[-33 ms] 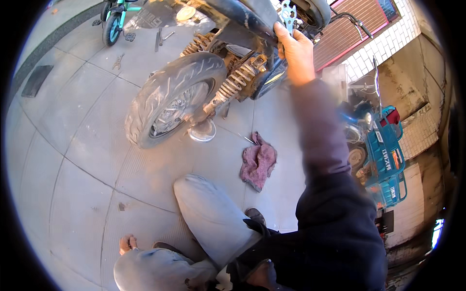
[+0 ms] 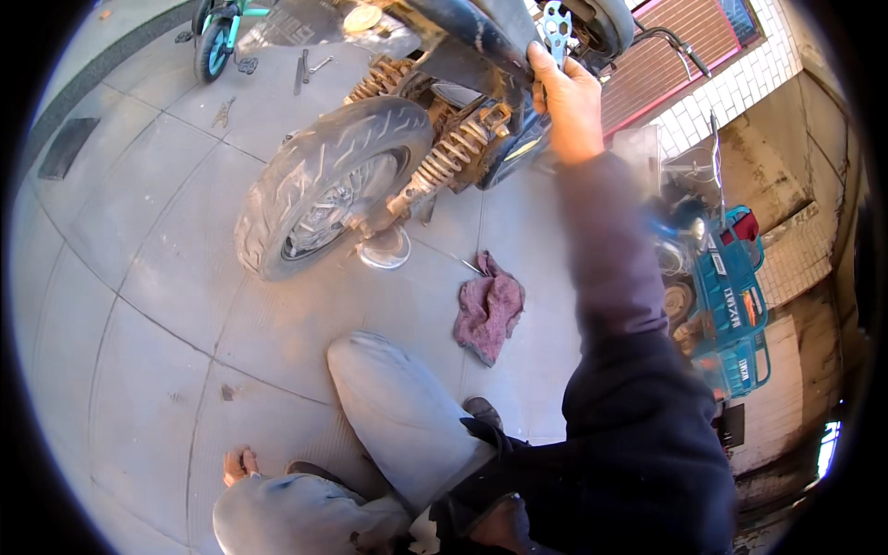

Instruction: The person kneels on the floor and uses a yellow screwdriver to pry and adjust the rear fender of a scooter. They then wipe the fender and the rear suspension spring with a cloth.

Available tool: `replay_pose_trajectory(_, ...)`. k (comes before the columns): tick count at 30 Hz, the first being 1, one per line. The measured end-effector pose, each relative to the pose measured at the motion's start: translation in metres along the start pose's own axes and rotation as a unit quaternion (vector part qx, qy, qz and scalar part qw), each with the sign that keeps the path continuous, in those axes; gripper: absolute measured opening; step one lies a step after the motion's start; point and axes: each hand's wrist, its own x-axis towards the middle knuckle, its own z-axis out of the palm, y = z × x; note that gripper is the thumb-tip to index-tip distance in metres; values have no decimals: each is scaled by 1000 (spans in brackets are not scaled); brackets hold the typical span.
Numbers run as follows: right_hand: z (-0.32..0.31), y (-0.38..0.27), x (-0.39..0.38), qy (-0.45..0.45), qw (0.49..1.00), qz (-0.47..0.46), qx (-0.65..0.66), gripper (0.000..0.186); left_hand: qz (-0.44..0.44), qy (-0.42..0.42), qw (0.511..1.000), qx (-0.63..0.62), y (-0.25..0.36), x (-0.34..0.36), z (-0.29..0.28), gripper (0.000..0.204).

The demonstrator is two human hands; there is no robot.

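My right hand (image 2: 566, 102) reaches forward to the raised rear of a motor scooter (image 2: 481, 42), fingers curled with the thumb on top. A flat light-blue wrench (image 2: 556, 30) with several holes and notches sticks up from its grip. Below and left of the hand are a rusty coil-spring shock absorber (image 2: 450, 153) and the dusty rear wheel (image 2: 324, 185). Only the fingers of my left hand (image 2: 242, 465) show, stretched out beyond my left knee near the floor, with nothing visible in them. The knee hides the rest of that hand.
A purple rag (image 2: 490, 310) lies on the tiled floor. Farther off lie wrenches (image 2: 310, 72), a pliers-like tool (image 2: 223, 112) and a dark flat piece (image 2: 69, 148). A small turquoise bike (image 2: 215, 48) stands at far left. A blue cargo tricycle (image 2: 731, 301) stands at right.
The view has shifted very slightly. My right hand and the light-blue wrench sit a touch farther right; otherwise the scene looks the same.
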Motion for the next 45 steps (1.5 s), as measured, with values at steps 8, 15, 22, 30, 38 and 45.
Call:
replay_pose_trajectory(8, 8, 8, -7, 38, 998, -16, 52, 33, 42, -9, 999, 25, 35, 6, 21, 4)
replay_pose_trajectory(15, 28, 48, -63, 137, 977, 86, 138, 19, 22, -31, 999, 12, 39, 13, 27, 5)
replay_pose_trajectory(22, 42, 64, -66, 126, 988, -67, 65, 17, 38, -36, 999, 4, 31, 31, 26, 8)
replay_pose_trajectory(30, 47, 53, -52, 176, 981, -83, -21, 25, 37, -52, 998, 12, 40, 47, 27, 9)
replay_pose_trajectory(38, 50, 38, -57, 171, 976, -106, -81, 26, 47, -51, 997, 16, 37, 43, 24, 8)
replay_pose_trajectory(45, 58, 11, -68, 154, 971, -108, -150, 21, 45, -46, 998, 16, 39, 39, 21, 8)
